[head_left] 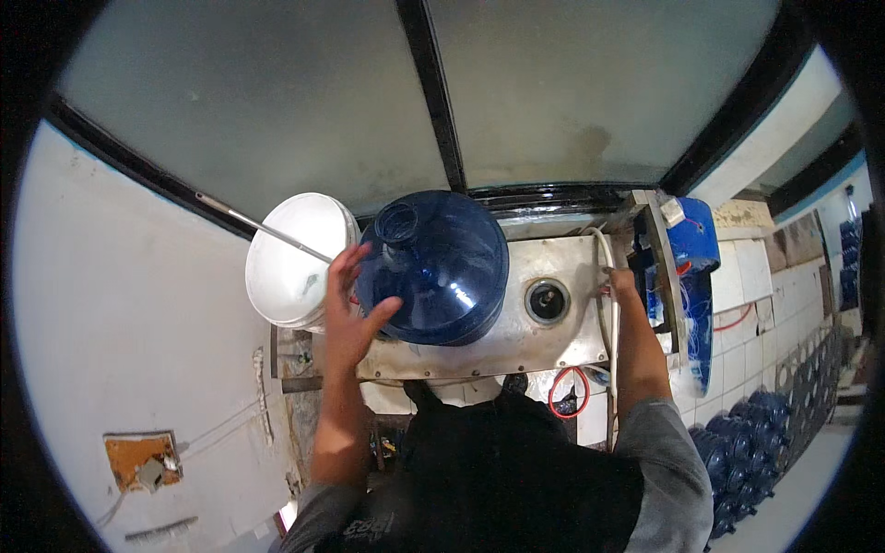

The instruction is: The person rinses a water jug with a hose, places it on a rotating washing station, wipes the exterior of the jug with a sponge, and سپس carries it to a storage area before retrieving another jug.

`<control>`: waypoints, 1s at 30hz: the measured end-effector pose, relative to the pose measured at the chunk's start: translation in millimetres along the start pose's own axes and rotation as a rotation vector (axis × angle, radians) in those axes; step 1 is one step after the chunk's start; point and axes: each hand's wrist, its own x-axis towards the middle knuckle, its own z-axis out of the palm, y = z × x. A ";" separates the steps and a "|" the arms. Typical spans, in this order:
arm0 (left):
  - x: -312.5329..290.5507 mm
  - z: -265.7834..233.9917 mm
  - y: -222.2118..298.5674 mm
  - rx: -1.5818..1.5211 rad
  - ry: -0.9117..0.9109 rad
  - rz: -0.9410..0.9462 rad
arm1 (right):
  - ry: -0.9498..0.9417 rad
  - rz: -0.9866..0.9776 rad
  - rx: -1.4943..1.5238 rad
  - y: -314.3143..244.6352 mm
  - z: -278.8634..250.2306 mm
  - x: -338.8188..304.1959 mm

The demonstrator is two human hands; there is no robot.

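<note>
A large dark-blue water jug [442, 276] stands on a metal counter [576, 341], its round neck tilted toward the upper left of the view. Beside the jug's left side is my left hand [355, 313], fingers spread and thumb apart, holding nothing; whether it touches the jug I cannot tell. My right hand [621, 280] is closed at the counter's right end, next to a white hose [614, 323]. A bit of red shows by its fingers, but what they grip is hidden. Between the jug and the hose, a round fitting [548, 301] is set into the counter.
A white bucket [286, 276] with a thin metal rod [263, 227] across it stands left of the jug. Dark-framed glass panes [572, 101] rise behind. A blue container [691, 235] is at the right, and several blue jugs [747, 447] lie stacked lower right. A red hose loop [553, 396] hangs at the front.
</note>
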 end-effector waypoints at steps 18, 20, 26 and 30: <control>92.3 125.1 59.6 -0.250 0.082 0.253 | -0.190 -0.471 0.610 -326.5 -276.5 -385.9; 96.5 113.7 49.6 -0.240 0.014 0.262 | -0.243 -0.495 0.571 -349.6 -285.1 -424.0; 101.0 97.3 49.7 -0.211 -0.028 0.403 | -0.278 -0.533 0.339 -417.3 -271.0 -470.6; 102.3 103.5 52.4 -0.232 -0.040 0.451 | -0.241 -0.549 0.127 -452.4 -263.1 -478.1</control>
